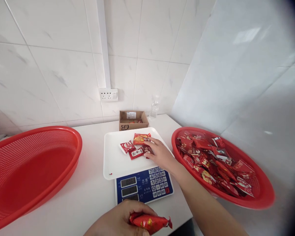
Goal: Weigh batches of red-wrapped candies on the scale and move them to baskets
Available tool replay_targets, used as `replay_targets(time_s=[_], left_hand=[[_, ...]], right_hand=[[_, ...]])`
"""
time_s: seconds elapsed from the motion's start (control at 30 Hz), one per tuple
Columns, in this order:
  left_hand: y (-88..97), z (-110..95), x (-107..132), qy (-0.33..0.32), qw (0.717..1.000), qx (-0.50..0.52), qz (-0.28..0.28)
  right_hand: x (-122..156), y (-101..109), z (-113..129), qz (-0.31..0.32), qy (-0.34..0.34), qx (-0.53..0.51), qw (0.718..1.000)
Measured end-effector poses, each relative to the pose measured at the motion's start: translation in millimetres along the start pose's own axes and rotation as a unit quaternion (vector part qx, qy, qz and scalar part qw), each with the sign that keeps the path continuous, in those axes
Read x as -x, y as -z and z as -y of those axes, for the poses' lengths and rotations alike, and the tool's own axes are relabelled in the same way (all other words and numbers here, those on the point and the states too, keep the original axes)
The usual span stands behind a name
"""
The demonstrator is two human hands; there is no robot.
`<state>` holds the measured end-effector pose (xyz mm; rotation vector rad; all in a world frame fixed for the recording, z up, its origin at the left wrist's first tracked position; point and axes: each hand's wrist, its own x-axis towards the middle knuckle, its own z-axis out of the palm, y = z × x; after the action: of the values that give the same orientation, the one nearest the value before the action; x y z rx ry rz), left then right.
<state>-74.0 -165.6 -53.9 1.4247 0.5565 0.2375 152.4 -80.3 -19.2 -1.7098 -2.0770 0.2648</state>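
My left hand (123,216) is closed around a red pouch with gold print (149,223), low in the view and in front of the scale (145,186). The pouch's gathered end sticks out to the right. Over the scale's white tray (115,160), my right hand (159,154) has its fingers apart, with the tips on small red snack packets. Among these are an orange-and-red packet (140,138), a red-and-white packet (127,147) and a dark red packet with a white label (136,153). Another dark packet is partly hidden by my fingers.
On the right, a red basket (263,196) holds many red packets. A red perforated basket (71,144) stands at the left. Behind the scale are a cardboard box (135,126) with packets inside and a clear plastic bottle (154,106) by the tiled wall.
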Motion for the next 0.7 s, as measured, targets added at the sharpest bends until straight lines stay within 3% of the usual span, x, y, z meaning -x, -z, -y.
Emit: replay_targets(time_s=[0.13,0.33,0.53,0.7], left_hand=[[-0.1,0.2,-0.8,0.0,1.0,-0.012,0.001],[0.6,-1.1,0.5,-0.007,1.0,-0.024,0.003],[2.0,0.0,4.4,0.017,1.0,-0.015,0.005],[2.8,-12.1,4.8,-0.021,0.999,-0.029,-0.025]], right_hand=[[-0.8,-2.5,2.3,0.016,-0.038,-0.031,0.999],[3.4,2.2,10.6,0.011,-0.024,-0.07,0.997],[41.7,48.6,-6.9,-0.066,-0.046,-0.023,0.996],[86.2,95.9,-50.7,-0.079,-0.187,0.042,0.978]])
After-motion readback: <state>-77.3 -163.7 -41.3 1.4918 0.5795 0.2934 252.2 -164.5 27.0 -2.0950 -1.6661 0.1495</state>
